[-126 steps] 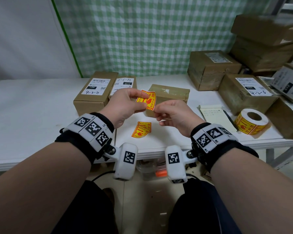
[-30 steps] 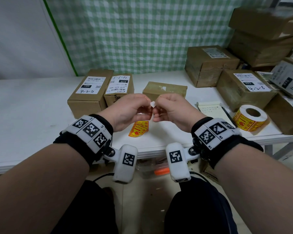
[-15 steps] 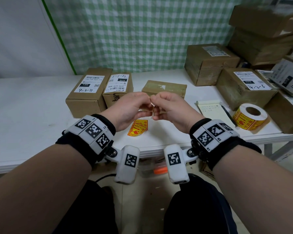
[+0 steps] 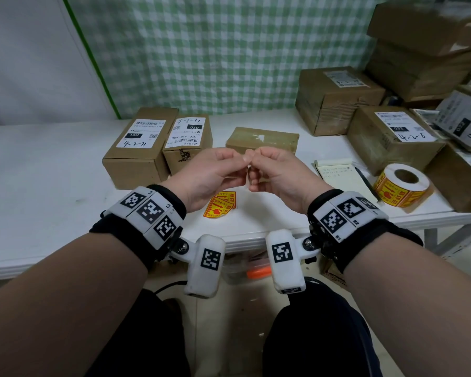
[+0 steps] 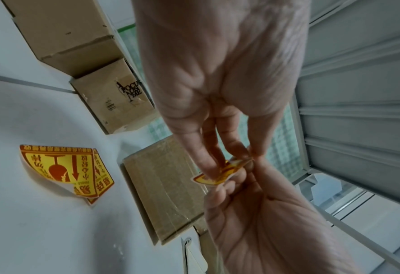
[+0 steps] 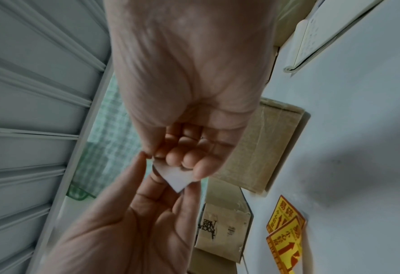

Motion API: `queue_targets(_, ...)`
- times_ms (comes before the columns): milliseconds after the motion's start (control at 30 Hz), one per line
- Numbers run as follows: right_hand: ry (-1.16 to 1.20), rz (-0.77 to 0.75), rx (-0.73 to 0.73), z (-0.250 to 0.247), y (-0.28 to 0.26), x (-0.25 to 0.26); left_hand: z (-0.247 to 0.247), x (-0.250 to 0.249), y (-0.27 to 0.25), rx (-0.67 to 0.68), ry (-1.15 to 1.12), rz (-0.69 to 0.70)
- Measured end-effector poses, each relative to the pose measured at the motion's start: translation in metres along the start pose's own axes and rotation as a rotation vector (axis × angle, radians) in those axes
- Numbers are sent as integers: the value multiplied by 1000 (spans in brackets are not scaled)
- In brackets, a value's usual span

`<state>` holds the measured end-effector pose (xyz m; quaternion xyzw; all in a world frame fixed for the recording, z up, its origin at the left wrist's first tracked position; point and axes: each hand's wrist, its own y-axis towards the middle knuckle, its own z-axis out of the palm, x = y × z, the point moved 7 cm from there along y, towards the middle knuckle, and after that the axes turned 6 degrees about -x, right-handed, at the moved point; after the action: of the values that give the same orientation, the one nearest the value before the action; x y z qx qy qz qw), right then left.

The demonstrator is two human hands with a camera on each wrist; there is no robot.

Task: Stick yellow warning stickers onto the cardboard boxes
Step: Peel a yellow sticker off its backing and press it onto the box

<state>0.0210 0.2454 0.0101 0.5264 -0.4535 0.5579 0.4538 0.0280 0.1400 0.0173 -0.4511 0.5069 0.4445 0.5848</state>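
Observation:
Both hands meet above the table's front part and pinch one yellow warning sticker (image 5: 222, 172) between them; its white back (image 6: 176, 178) faces the right wrist view. My left hand (image 4: 218, 172) holds it with thumb and fingertips, my right hand (image 4: 272, 170) pinches the other edge. In the head view the sticker is almost hidden by the fingers. Just behind the hands lies a small flat cardboard box (image 4: 264, 138). Two labelled cardboard boxes (image 4: 142, 148) (image 4: 188, 140) stand to its left. Loose yellow stickers (image 4: 222, 204) lie on the table under the hands.
A roll of yellow stickers (image 4: 401, 186) sits at the right front beside a notepad (image 4: 340, 175). More cardboard boxes (image 4: 337, 99) (image 4: 392, 137) are stacked at the back right. The white table (image 4: 38, 172) stretches to the left.
Four seconds ago the sticker was held up with its yellow face showing; now the hands are closer together with the sticker folded in between the fingertips. Over the last second they barely moved.

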Motion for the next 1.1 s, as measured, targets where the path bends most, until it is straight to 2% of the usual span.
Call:
queue_targets(467, 129, 49, 33, 6, 0, -3, -3, 1, 0, 38, -128, -41)
queue_targets(1000, 411, 123, 60, 8, -1, -4, -17, 2, 1, -43, -352, -91)
queue_targets(1100, 405, 125, 48, 8, -2, -5, -16, 1, 0, -49, -336, -76)
